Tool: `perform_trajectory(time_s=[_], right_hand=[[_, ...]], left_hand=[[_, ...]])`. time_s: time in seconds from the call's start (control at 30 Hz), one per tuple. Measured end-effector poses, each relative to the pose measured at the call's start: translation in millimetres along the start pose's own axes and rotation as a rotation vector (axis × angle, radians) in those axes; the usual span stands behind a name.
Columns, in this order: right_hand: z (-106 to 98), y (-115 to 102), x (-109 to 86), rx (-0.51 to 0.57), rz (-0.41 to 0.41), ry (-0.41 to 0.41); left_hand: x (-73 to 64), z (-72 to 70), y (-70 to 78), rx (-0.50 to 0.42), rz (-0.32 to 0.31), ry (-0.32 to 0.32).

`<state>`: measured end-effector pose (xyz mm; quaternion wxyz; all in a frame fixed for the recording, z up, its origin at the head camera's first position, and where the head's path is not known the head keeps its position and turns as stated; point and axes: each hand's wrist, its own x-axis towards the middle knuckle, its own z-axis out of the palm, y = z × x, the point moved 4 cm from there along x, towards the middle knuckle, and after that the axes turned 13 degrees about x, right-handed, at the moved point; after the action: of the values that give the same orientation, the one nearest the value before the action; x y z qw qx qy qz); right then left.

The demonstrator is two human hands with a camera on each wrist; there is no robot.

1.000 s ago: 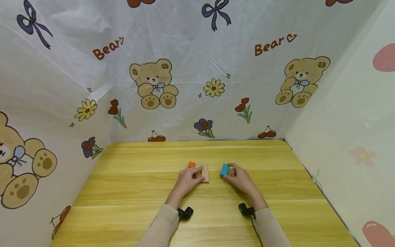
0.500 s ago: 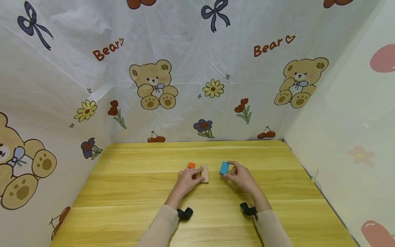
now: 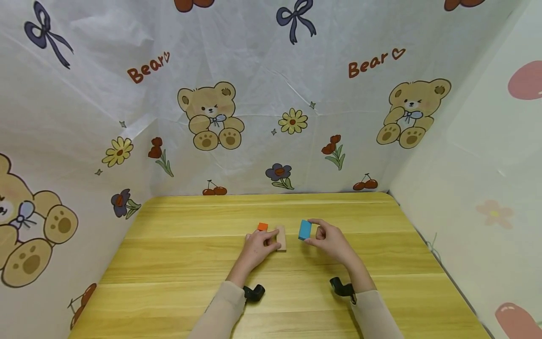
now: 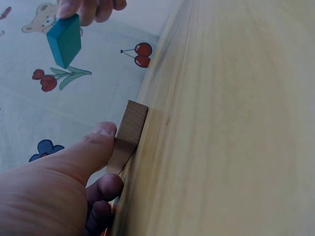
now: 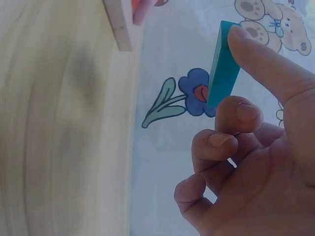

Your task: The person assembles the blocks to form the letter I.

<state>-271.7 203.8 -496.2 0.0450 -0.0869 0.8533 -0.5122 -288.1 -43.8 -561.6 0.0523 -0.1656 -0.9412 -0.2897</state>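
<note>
My right hand [image 3: 332, 241] pinches a blue rectangular block [image 3: 305, 230] between thumb and index finger. In the right wrist view the blue block's long side is tilted, its other three fingers loosely curled below it. The block is raised off the table, with a shadow beneath. My left hand [image 3: 256, 247] holds a plain wooden block [image 3: 281, 238] at its left side with thumb and index finger, the wooden block resting on the table. The left thumb [image 4: 101, 140] lies against the wood, while the index fingertip is partly hidden. Behind the left hand sits an orange block [image 3: 263, 226], partly covered.
The light wooden table [image 3: 186, 273] extends around both hands, its far edge meeting a white sheet [image 3: 254, 61] printed with bears and flowers. Each wrist wears a small black camera, such as the left one [image 3: 255, 293].
My right hand has lifted the blue block and moved it slightly left and away, nearer the wooden block. The left hand and the wooden block have stayed in place.
</note>
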Motion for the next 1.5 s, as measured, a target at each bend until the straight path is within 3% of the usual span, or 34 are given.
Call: perform_trajectory(time_s=[0.9,1.5], right_hand=[[12,-21,-10.7,0.020,-0.100,-0.155],[29,-14,-7.1,-0.030,-0.114,-0.217]], left_hand=[[0.4,0.7,-0.2,0.019,0.012,0.014],[0.1,2.2,-2.4,0.018,0.016,0.010]])
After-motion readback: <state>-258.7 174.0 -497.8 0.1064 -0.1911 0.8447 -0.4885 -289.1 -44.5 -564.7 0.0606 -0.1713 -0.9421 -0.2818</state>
